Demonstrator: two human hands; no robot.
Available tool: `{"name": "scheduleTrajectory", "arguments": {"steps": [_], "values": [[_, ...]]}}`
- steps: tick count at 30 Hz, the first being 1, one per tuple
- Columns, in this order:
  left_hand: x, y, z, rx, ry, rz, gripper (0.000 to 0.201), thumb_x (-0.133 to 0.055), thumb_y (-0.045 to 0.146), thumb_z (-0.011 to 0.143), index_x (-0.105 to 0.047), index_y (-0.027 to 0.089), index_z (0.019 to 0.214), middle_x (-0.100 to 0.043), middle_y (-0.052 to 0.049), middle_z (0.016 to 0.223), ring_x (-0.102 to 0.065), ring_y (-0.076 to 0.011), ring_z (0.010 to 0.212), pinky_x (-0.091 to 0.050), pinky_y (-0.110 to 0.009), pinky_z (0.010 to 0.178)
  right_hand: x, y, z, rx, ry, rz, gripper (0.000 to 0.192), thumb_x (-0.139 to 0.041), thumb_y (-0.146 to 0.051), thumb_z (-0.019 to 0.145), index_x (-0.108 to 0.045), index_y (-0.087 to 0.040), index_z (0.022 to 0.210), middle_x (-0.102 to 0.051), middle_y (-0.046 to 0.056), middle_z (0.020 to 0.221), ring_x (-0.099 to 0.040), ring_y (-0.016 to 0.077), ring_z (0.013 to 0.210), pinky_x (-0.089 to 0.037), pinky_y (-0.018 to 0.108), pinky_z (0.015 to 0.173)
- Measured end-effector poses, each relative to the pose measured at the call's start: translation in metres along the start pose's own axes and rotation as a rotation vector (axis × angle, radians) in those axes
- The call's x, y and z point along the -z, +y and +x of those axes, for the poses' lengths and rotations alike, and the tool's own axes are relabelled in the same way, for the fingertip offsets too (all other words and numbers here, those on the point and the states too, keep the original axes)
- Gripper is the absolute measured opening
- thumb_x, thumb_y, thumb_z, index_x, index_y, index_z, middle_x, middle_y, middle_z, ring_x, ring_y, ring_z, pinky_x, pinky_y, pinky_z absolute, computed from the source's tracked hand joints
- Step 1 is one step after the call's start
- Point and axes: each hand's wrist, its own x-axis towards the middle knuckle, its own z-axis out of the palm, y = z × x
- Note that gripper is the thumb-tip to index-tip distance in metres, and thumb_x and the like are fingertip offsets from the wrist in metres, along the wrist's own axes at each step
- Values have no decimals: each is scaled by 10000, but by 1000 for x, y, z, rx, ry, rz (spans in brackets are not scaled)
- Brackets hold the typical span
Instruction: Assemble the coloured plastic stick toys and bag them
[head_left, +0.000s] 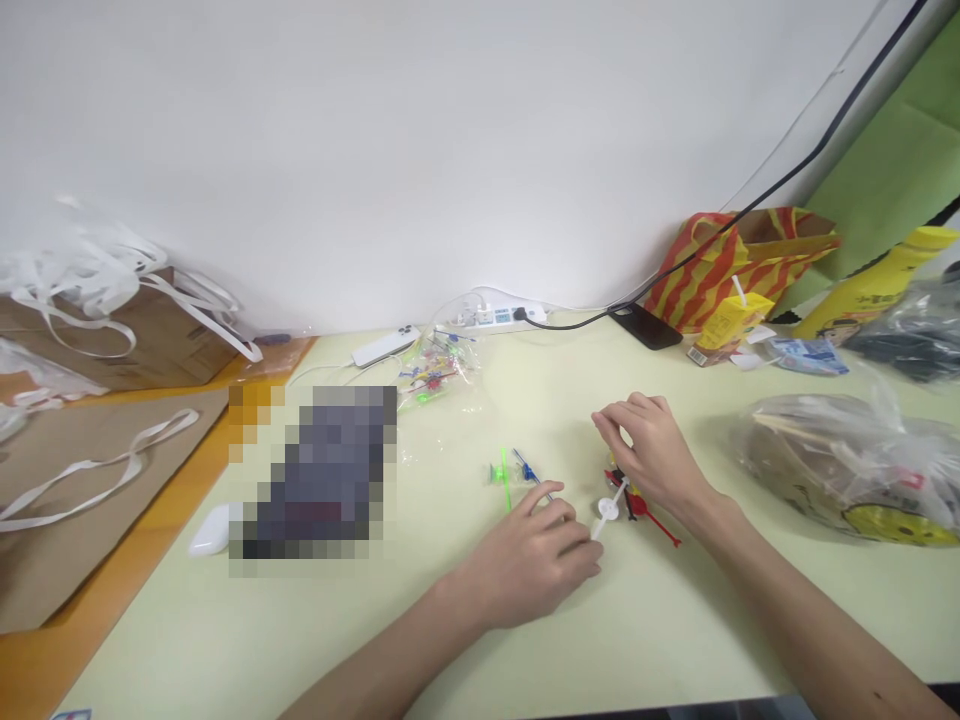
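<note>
My left hand (pixel 536 555) is low over the table, its fingers spread and bent. Its fingertips are beside one end of a small white plastic piece (pixel 608 509) with a round centre and two arms; I cannot tell whether they touch it. A blue plastic piece (pixel 529 471) and a bright green one (pixel 499 474) lie just beyond that hand. My right hand (pixel 656 455) is closed in a pinch, thumb and fingertips together; anything between them is too small to make out. Under it lie a red plastic piece (pixel 660 524) and a black part, partly hidden by the palm.
A clear bag of coloured plastic pieces (pixel 439 370) lies near the power strip (pixel 499 315). A blurred-out dark object (pixel 322 480) and a white case (pixel 211 530) sit left. A plastic-wrapped package (pixel 847 470), juice carton (pixel 727 328) and phone (pixel 646 326) stand or lie right.
</note>
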Motion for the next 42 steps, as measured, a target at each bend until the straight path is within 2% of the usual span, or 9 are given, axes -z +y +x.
{"name": "scheduleTrajectory", "arguments": {"steps": [4,10,13,17,21,28,31,36,42], "values": [[2,-4,-1,37,58,-11,104,-567,205,982,-669,184,985,-693,-12,792,-624,-163,846,-448,-472,1103,-1,1,-1,0,1,3,306,-466,-281,1038,-532,-209,748,-605,5,672,-517,193,719,-334,368,784],[13,-17,-4,147,224,-29,130,-604,119,934,-666,192,1023,-747,-25,916,-659,-164,880,-481,-467,1070,1,-2,-1,34,72,62,280,-469,-261,1037,-525,-210,767,-588,-6,663,-485,176,678,-347,372,781],[18,-22,-4,182,306,-37,173,-624,86,911,-669,204,1029,-755,-15,935,-664,-158,878,-495,-447,1045,4,-6,-3,129,81,123,194,-485,-215,1022,-560,-212,842,-612,-5,697,-480,172,682,-355,373,779],[19,-26,-7,206,379,-28,230,-619,67,902,-668,225,1062,-751,1,906,-665,-151,881,-487,-448,1052,6,-12,-5,313,-8,183,126,-510,-120,957,-597,-205,988,-638,8,753,-500,175,713,-370,379,793],[18,-27,-9,221,411,-3,242,-617,59,898,-662,226,1067,-748,5,900,-666,-146,871,-474,-456,1064,5,-15,-5,389,-81,161,183,-553,-127,930,-616,-199,1085,-617,-2,721,-516,173,716,-382,375,797],[20,-25,-6,194,418,0,232,-637,61,887,-655,224,1052,-756,14,888,-667,-144,837,-485,-442,1041,-5,-15,-7,385,-18,162,110,-554,-184,980,-627,-213,1057,-657,2,718,-570,163,682,-422,358,785],[22,-24,-6,207,417,-48,290,-631,128,906,-623,235,1175,-754,4,888,-673,-162,834,-477,-468,1040,-7,-17,-9,382,-3,200,124,-554,-172,977,-625,-223,1066,-699,7,758,-605,155,675,-448,359,796],[23,-28,-11,331,474,-210,386,-518,99,933,-547,208,1303,-725,-72,1074,-647,-204,1009,-474,-487,1033,-5,-27,-12,444,9,256,156,-561,-136,964,-615,-227,1078,-750,24,864,-650,149,706,-473,358,802],[24,-32,-9,307,379,-227,399,-651,174,901,-571,209,1290,-692,-95,1176,-611,-234,1090,-503,-456,988,-6,-37,-15,519,7,300,240,-546,-95,959,-602,-229,1150,-772,31,996,-691,156,822,-491,366,853]]}}
